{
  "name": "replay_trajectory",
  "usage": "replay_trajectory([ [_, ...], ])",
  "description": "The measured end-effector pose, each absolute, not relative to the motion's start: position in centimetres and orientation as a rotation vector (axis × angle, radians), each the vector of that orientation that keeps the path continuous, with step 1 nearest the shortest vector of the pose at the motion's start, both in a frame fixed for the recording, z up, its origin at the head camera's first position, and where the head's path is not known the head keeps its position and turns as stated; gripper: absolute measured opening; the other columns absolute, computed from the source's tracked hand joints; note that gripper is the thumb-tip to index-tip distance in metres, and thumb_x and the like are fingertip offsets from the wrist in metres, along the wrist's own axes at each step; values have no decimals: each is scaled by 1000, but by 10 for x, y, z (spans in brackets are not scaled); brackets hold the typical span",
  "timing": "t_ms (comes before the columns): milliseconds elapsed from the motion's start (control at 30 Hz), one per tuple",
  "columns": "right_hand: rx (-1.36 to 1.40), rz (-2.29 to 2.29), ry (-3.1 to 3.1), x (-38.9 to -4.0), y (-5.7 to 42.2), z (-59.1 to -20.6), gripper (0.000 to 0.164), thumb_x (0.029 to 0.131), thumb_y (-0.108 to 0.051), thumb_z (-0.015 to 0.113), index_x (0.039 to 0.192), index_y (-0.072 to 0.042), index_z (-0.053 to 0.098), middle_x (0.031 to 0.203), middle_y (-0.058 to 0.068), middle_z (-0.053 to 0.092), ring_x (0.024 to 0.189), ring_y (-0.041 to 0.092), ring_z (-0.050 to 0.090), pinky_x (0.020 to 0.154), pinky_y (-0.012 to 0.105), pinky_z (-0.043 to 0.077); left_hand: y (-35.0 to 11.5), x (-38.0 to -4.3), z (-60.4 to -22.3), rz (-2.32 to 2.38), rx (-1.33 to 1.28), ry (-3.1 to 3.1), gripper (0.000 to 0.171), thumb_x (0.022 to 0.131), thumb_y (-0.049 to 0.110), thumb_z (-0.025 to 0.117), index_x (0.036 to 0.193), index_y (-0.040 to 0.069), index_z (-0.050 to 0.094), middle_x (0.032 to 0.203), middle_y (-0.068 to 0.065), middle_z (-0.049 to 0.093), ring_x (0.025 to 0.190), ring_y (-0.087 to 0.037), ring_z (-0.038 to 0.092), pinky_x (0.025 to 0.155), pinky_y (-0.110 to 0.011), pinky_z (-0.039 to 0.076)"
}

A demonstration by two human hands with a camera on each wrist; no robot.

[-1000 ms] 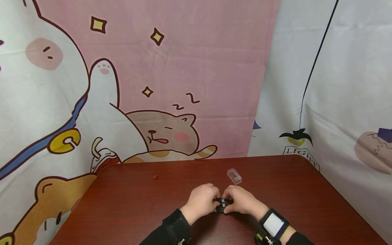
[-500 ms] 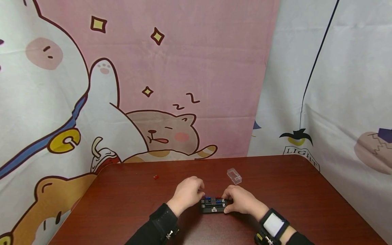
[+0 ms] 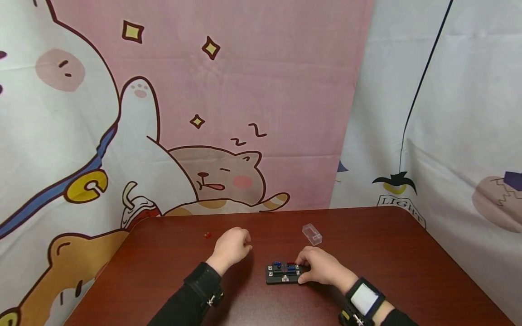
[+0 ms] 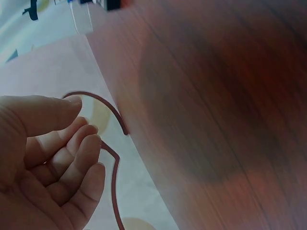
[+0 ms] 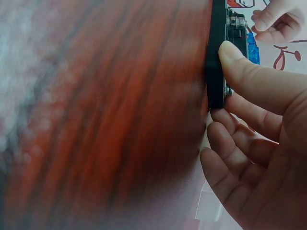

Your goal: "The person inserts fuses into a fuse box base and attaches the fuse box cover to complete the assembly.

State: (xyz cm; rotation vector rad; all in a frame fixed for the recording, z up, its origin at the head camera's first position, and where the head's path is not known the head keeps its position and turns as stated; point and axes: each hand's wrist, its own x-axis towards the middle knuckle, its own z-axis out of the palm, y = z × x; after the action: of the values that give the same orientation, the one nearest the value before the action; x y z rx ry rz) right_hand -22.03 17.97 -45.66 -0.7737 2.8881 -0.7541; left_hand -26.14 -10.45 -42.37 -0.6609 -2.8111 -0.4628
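Observation:
A black fuse block (image 3: pixel 283 273) lies on the table, with blue and red blade fuses (image 3: pixel 291 267) in it. My right hand (image 3: pixel 322 266) grips the block's right end. In the right wrist view, the thumb (image 5: pixel 249 72) presses the near side of the black base, while the lower fingers curl loosely beneath its end. My left hand (image 3: pixel 229 246) hovers left of the block, apart from it. Its fingers (image 4: pixel 79 167) are loosely curled, with nothing between them and the thumb. Farther left is a small red piece (image 3: pixel 208 235), too small to identify surely.
Behind the right hand sits a clear plastic cover (image 3: pixel 312 234). The brown wooden table (image 3: pixel 163 271) ends at a back edge against a cartoon-printed cloth (image 3: pixel 285 90).
My left hand has let go of the fuse block and moved left and back, uncovering the block's left part. The right hand keeps its hold in the same place.

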Motion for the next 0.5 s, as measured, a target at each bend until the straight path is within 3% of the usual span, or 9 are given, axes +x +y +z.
replay_trajectory([
  [500,-760,-750,2884,-221,181,-458,34,71,-32,89,96,-17,72,92,-8,59,82,11,57,72,35,50,-143,-287,-435,-342,-380,-2849,15,79,10,80,82,8,66,76,-4,59,70,-24,60,63,-41,50],
])
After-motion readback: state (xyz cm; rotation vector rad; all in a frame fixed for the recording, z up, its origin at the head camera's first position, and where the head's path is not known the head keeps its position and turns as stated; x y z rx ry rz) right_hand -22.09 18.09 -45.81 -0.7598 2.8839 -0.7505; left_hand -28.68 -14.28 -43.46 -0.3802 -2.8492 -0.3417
